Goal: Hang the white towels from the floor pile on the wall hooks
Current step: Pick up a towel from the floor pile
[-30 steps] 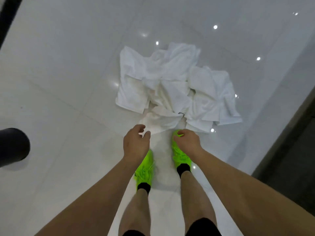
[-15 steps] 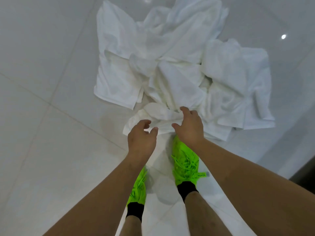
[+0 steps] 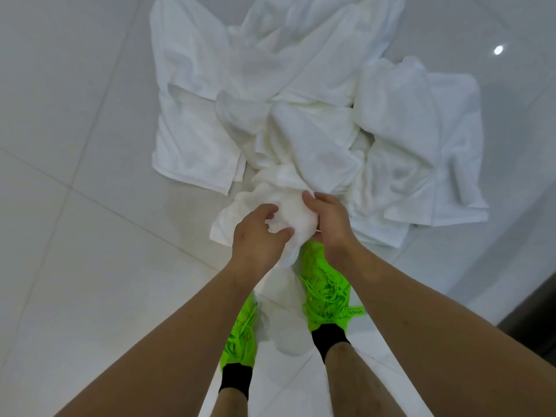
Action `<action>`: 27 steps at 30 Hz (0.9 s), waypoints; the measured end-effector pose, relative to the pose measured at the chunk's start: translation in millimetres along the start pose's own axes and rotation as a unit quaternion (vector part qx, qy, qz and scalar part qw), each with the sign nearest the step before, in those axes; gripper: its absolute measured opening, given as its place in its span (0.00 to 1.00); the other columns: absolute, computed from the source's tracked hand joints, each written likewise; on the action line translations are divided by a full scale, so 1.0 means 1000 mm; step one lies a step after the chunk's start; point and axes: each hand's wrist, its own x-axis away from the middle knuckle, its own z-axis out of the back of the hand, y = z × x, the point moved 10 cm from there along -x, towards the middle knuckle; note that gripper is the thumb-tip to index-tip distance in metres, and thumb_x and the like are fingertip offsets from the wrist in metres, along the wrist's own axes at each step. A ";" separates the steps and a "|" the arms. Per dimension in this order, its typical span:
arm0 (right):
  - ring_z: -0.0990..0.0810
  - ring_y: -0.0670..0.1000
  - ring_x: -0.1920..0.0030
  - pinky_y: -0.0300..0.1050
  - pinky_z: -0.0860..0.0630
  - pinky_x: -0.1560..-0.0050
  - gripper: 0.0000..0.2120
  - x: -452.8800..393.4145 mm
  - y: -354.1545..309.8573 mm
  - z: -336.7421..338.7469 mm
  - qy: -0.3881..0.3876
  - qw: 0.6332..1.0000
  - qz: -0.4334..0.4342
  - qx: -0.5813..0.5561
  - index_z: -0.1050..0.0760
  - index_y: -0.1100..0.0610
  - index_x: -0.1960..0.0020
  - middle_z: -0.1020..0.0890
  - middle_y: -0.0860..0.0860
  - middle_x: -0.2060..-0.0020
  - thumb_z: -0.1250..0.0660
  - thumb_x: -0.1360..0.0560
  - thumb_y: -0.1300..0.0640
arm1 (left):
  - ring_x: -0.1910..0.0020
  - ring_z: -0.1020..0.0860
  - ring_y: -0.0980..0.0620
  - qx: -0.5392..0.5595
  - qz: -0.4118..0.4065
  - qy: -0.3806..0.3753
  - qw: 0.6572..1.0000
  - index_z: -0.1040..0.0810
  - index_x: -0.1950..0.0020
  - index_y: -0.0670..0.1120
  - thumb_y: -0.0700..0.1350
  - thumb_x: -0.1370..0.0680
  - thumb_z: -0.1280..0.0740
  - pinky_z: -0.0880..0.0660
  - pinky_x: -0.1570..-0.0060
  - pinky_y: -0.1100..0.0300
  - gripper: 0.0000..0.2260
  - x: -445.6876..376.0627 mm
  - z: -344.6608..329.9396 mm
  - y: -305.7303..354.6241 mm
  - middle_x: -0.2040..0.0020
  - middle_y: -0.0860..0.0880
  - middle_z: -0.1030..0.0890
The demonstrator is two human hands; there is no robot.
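A pile of several crumpled white towels (image 3: 301, 94) lies on the glossy white tile floor in front of my feet. The nearest white towel (image 3: 288, 212) is bunched up at the pile's near edge, over my toes. My left hand (image 3: 255, 236) grips its left side with curled fingers. My right hand (image 3: 328, 224) grips its right side, thumb on top of the cloth. No wall hooks are in view.
My two feet in bright green sneakers (image 3: 325, 284) stand just behind the pile. White floor tiles (image 3: 75, 206) spread to the left. A dark strip (image 3: 535, 311) runs along the right edge of the floor.
I have bent lower toward the pile. Both hands went from hovering open above the nearest towel to gripping it and bunching it up.
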 end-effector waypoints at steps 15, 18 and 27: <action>0.34 0.48 0.66 0.48 0.33 0.61 0.14 0.054 -0.084 0.026 0.166 0.969 0.167 0.080 0.35 0.57 0.64 0.33 0.48 0.70 0.36 0.23 0.53 | 0.43 0.23 0.51 0.037 0.043 -0.011 0.998 0.23 0.35 0.51 0.50 0.23 0.30 0.27 0.38 0.53 0.17 0.047 0.026 0.017 0.39 0.53 0.22; 0.23 0.50 0.62 0.53 0.23 0.52 0.07 0.105 -0.118 0.022 0.156 0.968 0.172 0.098 0.23 0.51 0.60 0.21 0.49 0.65 0.33 0.24 0.51 | 0.40 0.24 0.50 0.029 0.018 0.001 0.999 0.23 0.35 0.50 0.50 0.23 0.31 0.29 0.36 0.51 0.16 0.078 0.063 0.060 0.39 0.51 0.21; 0.19 0.45 0.55 0.42 0.22 0.51 0.06 0.308 -0.248 -0.014 0.060 0.939 0.277 0.196 0.15 0.50 0.50 0.16 0.42 0.58 0.30 0.24 0.52 | 0.38 0.25 0.50 0.017 -0.139 0.012 0.990 0.25 0.32 0.52 0.43 0.19 0.40 0.25 0.42 0.56 0.16 0.226 0.167 0.228 0.34 0.51 0.24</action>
